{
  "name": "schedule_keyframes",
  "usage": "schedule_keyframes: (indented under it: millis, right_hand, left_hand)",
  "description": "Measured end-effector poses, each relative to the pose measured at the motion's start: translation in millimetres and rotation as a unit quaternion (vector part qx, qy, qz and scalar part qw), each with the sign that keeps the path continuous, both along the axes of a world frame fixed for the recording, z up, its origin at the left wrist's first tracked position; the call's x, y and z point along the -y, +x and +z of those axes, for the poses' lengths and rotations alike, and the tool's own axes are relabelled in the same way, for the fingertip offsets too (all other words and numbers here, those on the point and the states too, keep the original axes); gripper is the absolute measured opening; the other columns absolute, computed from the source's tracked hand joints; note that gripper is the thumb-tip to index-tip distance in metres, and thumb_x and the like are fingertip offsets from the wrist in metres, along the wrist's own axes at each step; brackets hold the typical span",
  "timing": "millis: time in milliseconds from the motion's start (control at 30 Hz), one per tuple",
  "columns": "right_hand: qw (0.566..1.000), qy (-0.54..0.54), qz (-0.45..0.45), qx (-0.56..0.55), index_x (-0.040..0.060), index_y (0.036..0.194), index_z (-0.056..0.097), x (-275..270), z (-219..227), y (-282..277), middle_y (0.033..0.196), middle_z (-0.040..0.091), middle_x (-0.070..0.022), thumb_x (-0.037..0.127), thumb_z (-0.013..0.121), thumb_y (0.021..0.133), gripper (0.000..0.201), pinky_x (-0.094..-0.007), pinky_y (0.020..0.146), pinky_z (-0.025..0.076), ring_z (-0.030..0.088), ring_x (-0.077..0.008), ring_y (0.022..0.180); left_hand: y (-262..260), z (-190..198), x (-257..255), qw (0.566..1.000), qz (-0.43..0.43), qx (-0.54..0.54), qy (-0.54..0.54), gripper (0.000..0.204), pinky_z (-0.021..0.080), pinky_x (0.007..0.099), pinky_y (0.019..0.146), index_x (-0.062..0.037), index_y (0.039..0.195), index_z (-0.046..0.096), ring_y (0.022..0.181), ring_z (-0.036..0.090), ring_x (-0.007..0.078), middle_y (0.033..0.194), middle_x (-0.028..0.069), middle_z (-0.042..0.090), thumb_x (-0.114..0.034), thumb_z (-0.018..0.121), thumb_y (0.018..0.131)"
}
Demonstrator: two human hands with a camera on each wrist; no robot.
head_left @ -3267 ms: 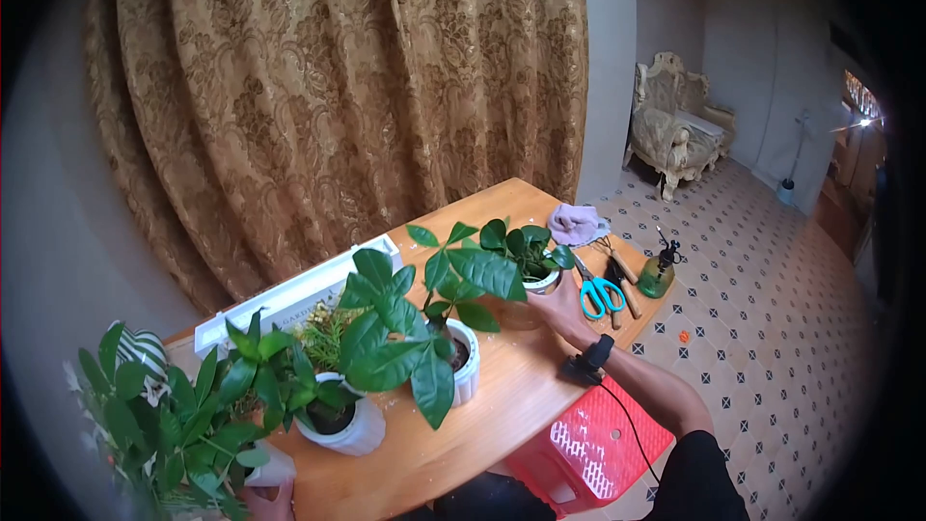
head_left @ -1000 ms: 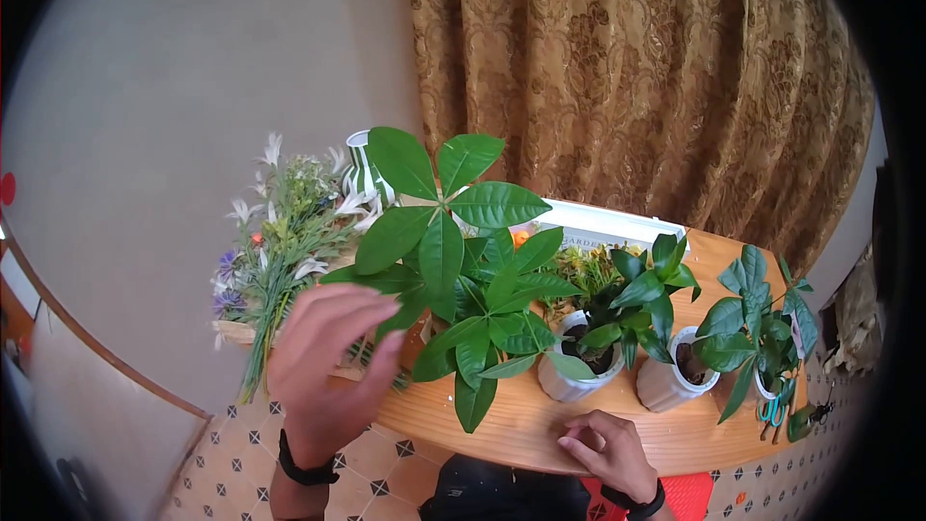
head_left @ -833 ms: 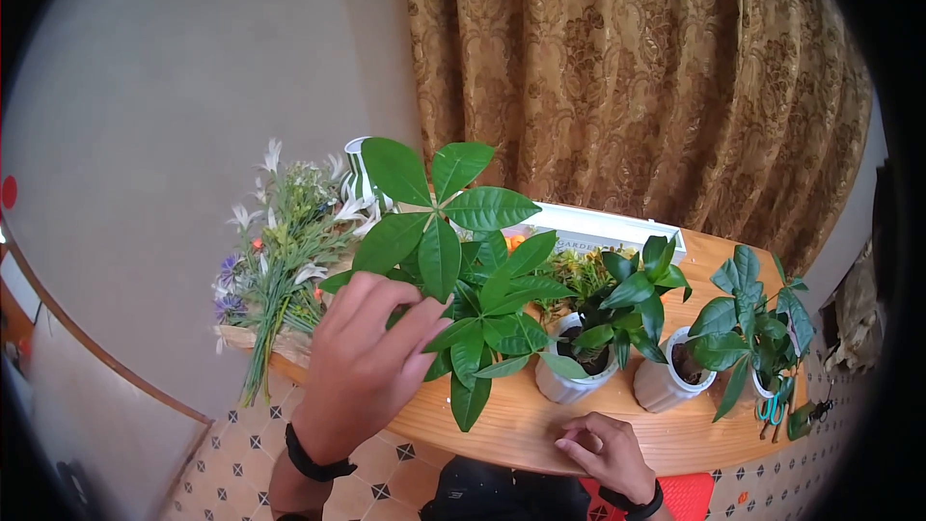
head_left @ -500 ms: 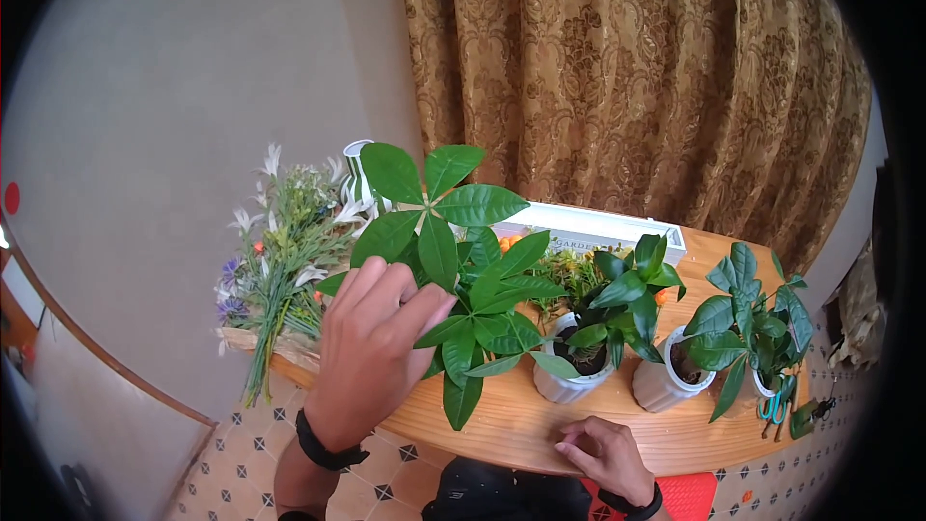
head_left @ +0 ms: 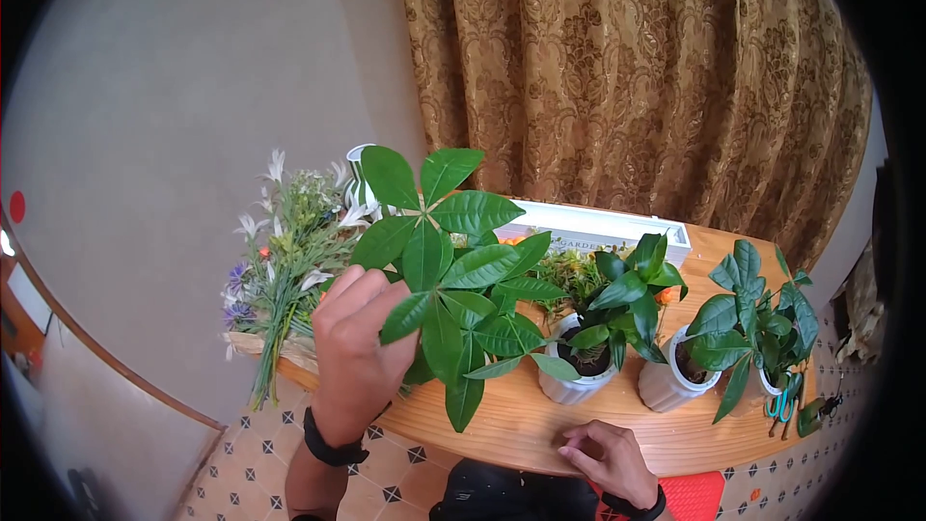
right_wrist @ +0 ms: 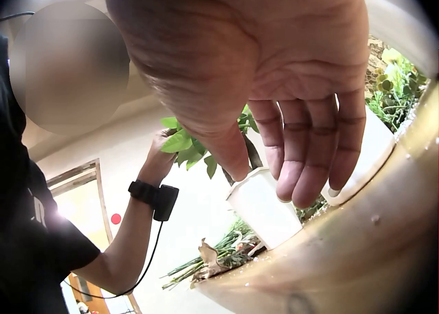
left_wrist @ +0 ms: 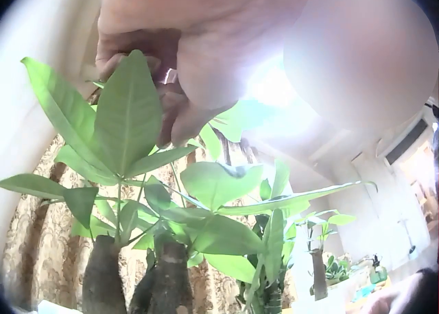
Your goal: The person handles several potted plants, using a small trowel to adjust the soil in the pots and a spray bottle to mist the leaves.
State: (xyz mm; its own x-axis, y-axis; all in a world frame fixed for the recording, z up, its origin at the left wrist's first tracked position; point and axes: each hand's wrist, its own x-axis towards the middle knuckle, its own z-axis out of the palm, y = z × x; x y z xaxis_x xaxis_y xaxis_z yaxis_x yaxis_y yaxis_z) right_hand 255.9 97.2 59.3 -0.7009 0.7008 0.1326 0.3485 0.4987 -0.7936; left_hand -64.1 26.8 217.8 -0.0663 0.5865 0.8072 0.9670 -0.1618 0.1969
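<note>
My left hand (head_left: 362, 352) is at the large leafy plant (head_left: 473, 212) at the left of the potted row, fingers curled and pinching at its leaves; the fingertips are partly hidden. Seen from the left wrist, the hand (left_wrist: 185, 60) is above thick brown stems (left_wrist: 171, 280), with a broad leaf (left_wrist: 130, 115) in front of its fingers. My right hand (head_left: 612, 458) rests at the table's front edge, fingers loosely bent and holding nothing. In the right wrist view that hand (right_wrist: 274, 88) hangs with relaxed fingers before a white pot (right_wrist: 264, 208).
Three more potted plants (head_left: 579, 381) (head_left: 680, 386) (head_left: 757, 328) stand rightward. A flower bundle (head_left: 289, 270) and striped vase (head_left: 359, 178) are at the left. Behind is a white planter box (head_left: 598, 227); teal scissors (head_left: 783, 405) and a spray bottle (head_left: 815, 417) are at the right.
The view has swung left from the scissors end. My left hand has come in to the large plant, its fingers curling; a leaf cluster there has shifted upward. The right hand stays at the edge lately.
</note>
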Motion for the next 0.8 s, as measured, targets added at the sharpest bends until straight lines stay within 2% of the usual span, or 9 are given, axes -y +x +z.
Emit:
schedule_keyframes:
  millis: [267, 633, 800]
  right_hand:
    - [1.000, 0.011, 0.013, -0.004, -0.0022, 0.105, 0.073, 0.8, 0.9, -1.2, 0.091, 0.075, -0.0140, 0.019, 0.079, 0.090, 0.026, -0.0362, 0.077, 0.059, 0.075, -0.0292, 0.085]
    - [1.000, 0.001, 0.015, -0.015, -0.0023, 0.104, 0.072, 1.0, 1.4, -0.8, 0.089, 0.074, -0.0134, 0.017, 0.079, 0.089, 0.025, -0.0362, 0.076, 0.059, 0.075, -0.0288, 0.084]
    - [1.000, 0.012, 0.019, -0.017, -0.0013, 0.104, 0.073, 0.6, 3.1, -1.3, 0.088, 0.074, -0.0128, 0.017, 0.079, 0.089, 0.024, -0.0361, 0.076, 0.059, 0.075, -0.0286, 0.083]
  left_hand:
    - [-0.8, 1.4, -4.3, 0.998, -0.002, 0.051, 0.042, 0.014, 0.039, 0.0381, 0.059, 0.0047, 0.083, 0.068, 0.066, 0.049, 0.0281, 0.070, 0.0114, 0.052, 0.004, 0.075, 0.072]
    - [-7.0, -13.1, -1.2, 0.997, -0.033, 0.039, 0.053, 0.029, 0.034, 0.0343, 0.059, -0.0036, 0.095, 0.078, 0.066, 0.046, 0.0212, 0.068, 0.0031, 0.051, -0.002, 0.083, 0.067]
    - [-9.4, -11.5, -4.9, 0.998, -0.033, 0.019, 0.051, 0.024, 0.036, 0.0334, 0.059, -0.0019, 0.090, 0.076, 0.067, 0.047, 0.0201, 0.068, 0.0031, 0.053, 0.001, 0.084, 0.068]
